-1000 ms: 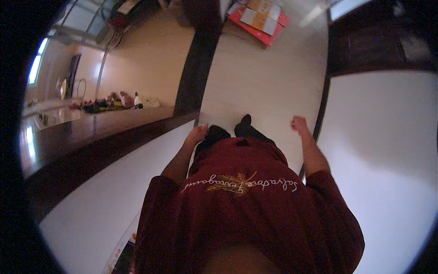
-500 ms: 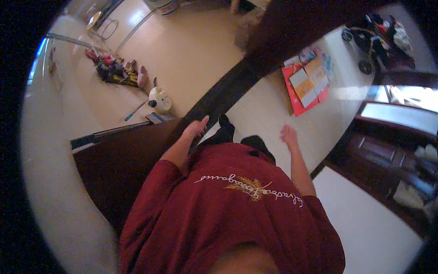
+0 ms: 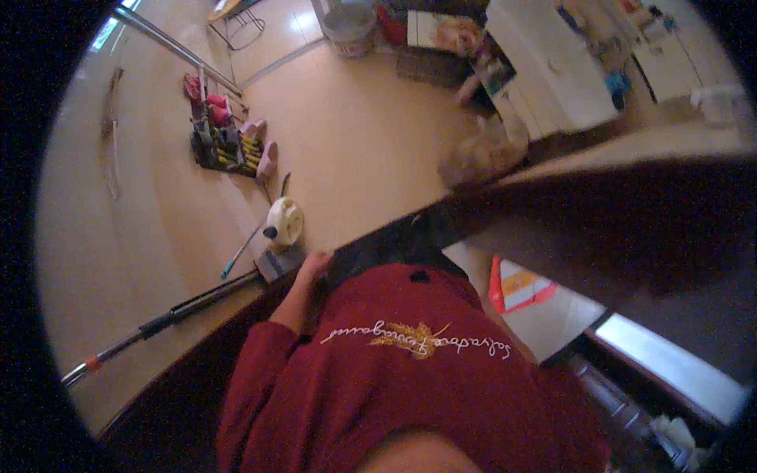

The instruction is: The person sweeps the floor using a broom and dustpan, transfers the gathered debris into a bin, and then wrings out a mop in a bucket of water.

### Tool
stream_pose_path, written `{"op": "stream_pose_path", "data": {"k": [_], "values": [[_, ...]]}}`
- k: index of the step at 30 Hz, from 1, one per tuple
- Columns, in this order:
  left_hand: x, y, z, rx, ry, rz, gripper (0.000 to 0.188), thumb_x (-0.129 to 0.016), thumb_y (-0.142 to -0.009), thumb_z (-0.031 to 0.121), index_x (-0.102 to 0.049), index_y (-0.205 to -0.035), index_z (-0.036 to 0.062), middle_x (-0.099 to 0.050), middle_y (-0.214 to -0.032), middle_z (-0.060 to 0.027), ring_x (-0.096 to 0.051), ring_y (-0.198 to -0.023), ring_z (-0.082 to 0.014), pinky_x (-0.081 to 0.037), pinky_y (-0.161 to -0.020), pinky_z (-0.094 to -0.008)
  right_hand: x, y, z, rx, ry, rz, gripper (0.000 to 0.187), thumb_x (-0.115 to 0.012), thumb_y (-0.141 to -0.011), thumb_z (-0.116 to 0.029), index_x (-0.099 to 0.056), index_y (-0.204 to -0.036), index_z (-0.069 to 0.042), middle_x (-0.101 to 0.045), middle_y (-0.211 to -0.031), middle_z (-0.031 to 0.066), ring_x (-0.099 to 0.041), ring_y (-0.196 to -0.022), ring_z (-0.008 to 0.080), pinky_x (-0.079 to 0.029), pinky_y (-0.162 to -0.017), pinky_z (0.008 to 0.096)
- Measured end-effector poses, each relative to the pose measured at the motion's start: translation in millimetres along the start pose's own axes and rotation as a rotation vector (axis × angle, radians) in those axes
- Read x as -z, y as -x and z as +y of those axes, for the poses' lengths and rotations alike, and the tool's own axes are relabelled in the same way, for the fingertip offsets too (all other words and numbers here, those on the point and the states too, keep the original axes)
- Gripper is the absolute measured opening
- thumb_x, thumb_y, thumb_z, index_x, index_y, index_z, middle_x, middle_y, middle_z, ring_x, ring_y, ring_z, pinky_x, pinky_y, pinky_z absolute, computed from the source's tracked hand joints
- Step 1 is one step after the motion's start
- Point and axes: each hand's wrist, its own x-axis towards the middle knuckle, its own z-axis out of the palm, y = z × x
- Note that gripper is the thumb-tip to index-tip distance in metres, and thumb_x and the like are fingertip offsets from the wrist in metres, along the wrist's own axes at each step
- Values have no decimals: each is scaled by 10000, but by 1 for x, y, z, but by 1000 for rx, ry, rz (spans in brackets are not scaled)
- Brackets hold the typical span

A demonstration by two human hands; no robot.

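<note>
My left hand (image 3: pixel 317 262) hangs low in front of my left hip, beside the dark door frame. It is small and blurred, and its fingers do not show clearly. Nothing in its grasp can be made out. Closest to it is a grey flat piece (image 3: pixel 281 262) on the floor, with a cream watering can or jug (image 3: pixel 289 221) with a dark round end standing just beyond. My right hand is out of sight behind my body and the dark door edge. A red sweatshirt (image 3: pixel 410 315) covers my body.
A doorway threshold (image 3: pixel 378 236) crosses ahead. Left are a shoe rack (image 3: pixel 229 146) with pink slippers and a long pole (image 3: pixel 169 318). Ahead stand a bucket (image 3: pixel 349 30), white cabinet (image 3: pixel 552 63) and brown bundle (image 3: pixel 485 154). An orange-red box (image 3: pixel 520 285) lies right.
I have moved forward into the doorway, and the view has turned toward the tan-floored room. The right hand has gone out of view. The left hand is nearer the cream can.
</note>
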Motion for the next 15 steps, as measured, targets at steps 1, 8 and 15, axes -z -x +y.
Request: {"op": "stream_pose_path", "data": {"k": [1,8,15], "values": [[7,8,-7,12,128,53,339,-492,-823,350,-567,-758,25,-509,-582,-44,-476,-478,-161,-390,-442,-302,12,-45,-59,184,48,12,202,-453,-832,-257,-533,-786,-77,-520,-636,55,-505,-558,168,-379,-448,296],[-7,-29,-39,313,936,179,321,-443,-845,336,-588,-804,53,-575,-646,-84,-548,-505,-220,-419,-440,-330,33,-12,-500,426,-291,-230,266,-472,-856,-250,-479,-1053,-71,-553,-762,55,-510,-549,125,-394,-433,248],[5,-101,-42,375,59,166,388,-417,-792,367,-588,-829,20,-572,-790,-168,-551,-761,-306,-430,-631,-395,8,-67,-625,540,54,-230,324,-477,-849,-248,-460,-1128,-84,-562,-758,60,-535,-550,149,-419,-436,271]]}}
